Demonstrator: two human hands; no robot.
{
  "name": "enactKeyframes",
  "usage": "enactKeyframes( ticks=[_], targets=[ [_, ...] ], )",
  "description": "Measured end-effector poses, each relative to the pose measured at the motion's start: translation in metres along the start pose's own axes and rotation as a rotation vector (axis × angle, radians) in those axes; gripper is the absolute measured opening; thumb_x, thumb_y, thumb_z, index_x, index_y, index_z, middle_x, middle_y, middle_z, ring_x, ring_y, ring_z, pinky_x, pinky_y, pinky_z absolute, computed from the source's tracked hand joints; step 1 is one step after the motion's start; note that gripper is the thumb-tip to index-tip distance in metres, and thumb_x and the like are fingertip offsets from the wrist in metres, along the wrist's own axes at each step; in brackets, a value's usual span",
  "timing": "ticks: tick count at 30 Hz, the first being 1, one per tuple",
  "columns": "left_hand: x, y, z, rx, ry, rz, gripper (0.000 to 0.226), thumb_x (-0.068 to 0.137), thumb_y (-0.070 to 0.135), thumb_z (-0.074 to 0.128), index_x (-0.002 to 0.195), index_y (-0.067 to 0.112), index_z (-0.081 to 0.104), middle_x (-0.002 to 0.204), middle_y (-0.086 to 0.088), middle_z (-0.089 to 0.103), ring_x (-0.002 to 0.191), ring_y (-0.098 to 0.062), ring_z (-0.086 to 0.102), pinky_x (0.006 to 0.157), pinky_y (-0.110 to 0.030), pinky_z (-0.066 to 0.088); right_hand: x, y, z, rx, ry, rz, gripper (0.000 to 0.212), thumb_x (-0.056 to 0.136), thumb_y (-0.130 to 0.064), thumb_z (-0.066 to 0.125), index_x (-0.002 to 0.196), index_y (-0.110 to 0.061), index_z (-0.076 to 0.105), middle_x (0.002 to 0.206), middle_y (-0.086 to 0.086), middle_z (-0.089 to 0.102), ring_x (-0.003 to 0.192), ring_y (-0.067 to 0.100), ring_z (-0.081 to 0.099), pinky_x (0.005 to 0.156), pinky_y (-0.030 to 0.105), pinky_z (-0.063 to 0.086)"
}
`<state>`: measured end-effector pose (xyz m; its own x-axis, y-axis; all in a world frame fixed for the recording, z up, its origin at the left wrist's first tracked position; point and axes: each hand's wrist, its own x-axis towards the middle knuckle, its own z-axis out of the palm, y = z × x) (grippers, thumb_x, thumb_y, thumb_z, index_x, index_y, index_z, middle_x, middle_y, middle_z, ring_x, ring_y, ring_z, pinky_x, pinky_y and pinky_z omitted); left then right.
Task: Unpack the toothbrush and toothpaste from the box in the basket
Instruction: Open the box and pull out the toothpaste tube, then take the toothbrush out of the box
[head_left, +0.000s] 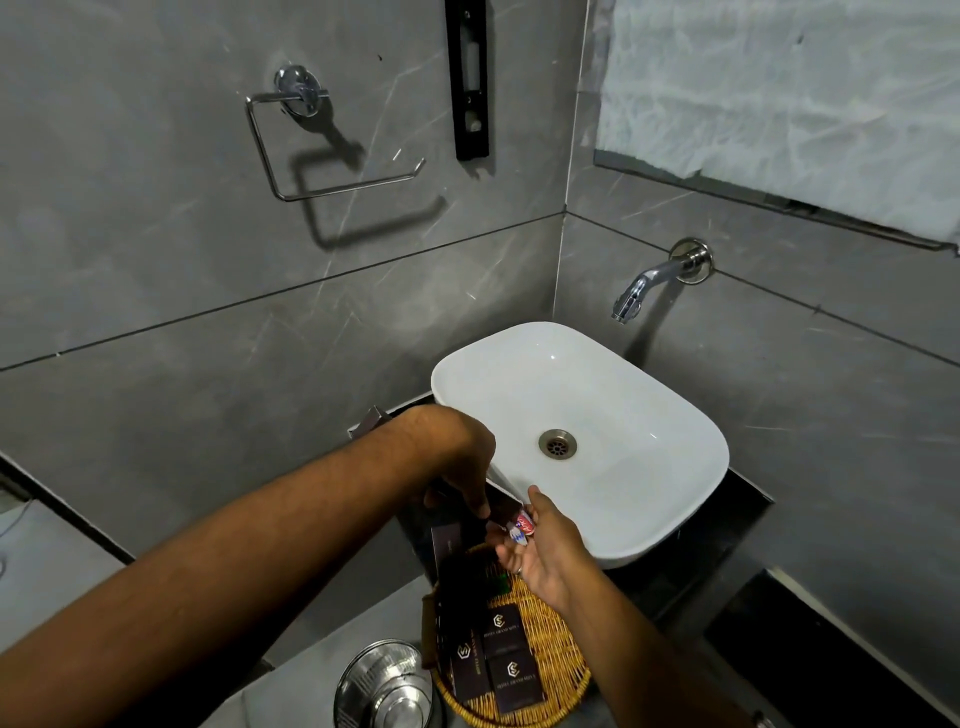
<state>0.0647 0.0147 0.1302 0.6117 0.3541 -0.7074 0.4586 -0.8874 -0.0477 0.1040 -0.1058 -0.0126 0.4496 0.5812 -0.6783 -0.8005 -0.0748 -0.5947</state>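
A round wicker basket (558, 654) sits on the counter in front of the white sink (649, 415), holding several dark brown hotel boxes (511, 675). Above the basket, my left hand (457, 462) grips a dark brown box (501, 506) from above, fingers pointing down. My right hand (545, 545) is just to its right, palm turned up, with a small red, white and blue toothpaste tube (521, 525) held at its fingertips against the box's end. No toothbrush shows.
A wall tap (639, 291) juts over the sink. A steel bin (387, 686) stands on the floor left of the basket. A bare chrome paper holder (322, 145) hangs on the grey tiled wall. The black counter edge (748, 525) runs right of the sink.
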Motion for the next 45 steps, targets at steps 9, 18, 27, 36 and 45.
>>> enactKeyframes(
  ticks=[9, 18, 27, 36, 45],
  targets=[
    [0.005, -0.047, 0.023, -0.195, 0.106, 0.025, 0.034, 0.082, 0.043, 0.069, 0.08, 0.01, 0.06, 0.061, -0.002, 0.063, 0.04, -0.016, 0.066, 0.037, -0.023, 0.048, 0.001, -0.004, -0.006, -0.133, -0.065, -0.112, 0.037, 0.089, -0.035, 0.06, 0.101, -0.001, 0.064, 0.072, 0.012, 0.069, 0.053, 0.015, 0.058, 0.043, 0.022, 0.042],
    [0.024, -0.079, 0.099, -0.76, 0.327, 0.198, 0.023, 0.081, 0.043, 0.072, 0.071, 0.024, 0.065, 0.066, 0.01, 0.061, 0.064, -0.006, 0.056, 0.063, -0.023, 0.044, -0.008, -0.025, 0.011, 0.013, 0.092, -0.352, 0.008, 0.083, -0.007, 0.067, 0.09, -0.004, 0.066, 0.062, 0.011, 0.065, 0.045, 0.013, 0.051, 0.039, 0.024, 0.039],
    [0.021, -0.063, 0.118, -1.188, 0.551, 0.215, 0.015, 0.083, 0.028, 0.072, 0.088, 0.014, 0.067, 0.086, -0.006, 0.072, 0.077, -0.013, 0.067, 0.071, -0.029, 0.052, -0.015, -0.086, 0.021, 0.15, 0.362, -0.625, 0.015, 0.096, -0.016, 0.043, 0.106, -0.012, 0.053, 0.075, 0.012, 0.056, 0.052, 0.022, 0.052, 0.048, 0.029, 0.045],
    [0.024, -0.052, 0.118, -1.343, 0.719, 0.222, 0.057, 0.081, 0.011, 0.073, 0.128, 0.027, 0.046, 0.112, -0.003, 0.065, 0.103, -0.02, 0.066, 0.089, -0.046, 0.057, -0.023, -0.111, 0.031, 0.027, 0.423, -0.809, 0.012, 0.091, -0.019, 0.042, 0.095, -0.024, 0.053, 0.08, -0.001, 0.054, 0.052, 0.01, 0.059, 0.047, 0.024, 0.047],
    [0.037, -0.055, 0.141, -1.569, 0.701, 0.11, 0.024, 0.082, 0.007, 0.071, 0.094, 0.025, 0.06, 0.09, -0.001, 0.069, 0.086, -0.02, 0.067, 0.069, -0.031, 0.053, -0.002, -0.032, 0.027, -0.457, 0.299, -0.716, 0.013, 0.091, -0.019, 0.046, 0.095, -0.031, 0.052, 0.107, 0.004, 0.061, 0.089, 0.02, 0.06, 0.084, 0.044, 0.052]
  ],
)
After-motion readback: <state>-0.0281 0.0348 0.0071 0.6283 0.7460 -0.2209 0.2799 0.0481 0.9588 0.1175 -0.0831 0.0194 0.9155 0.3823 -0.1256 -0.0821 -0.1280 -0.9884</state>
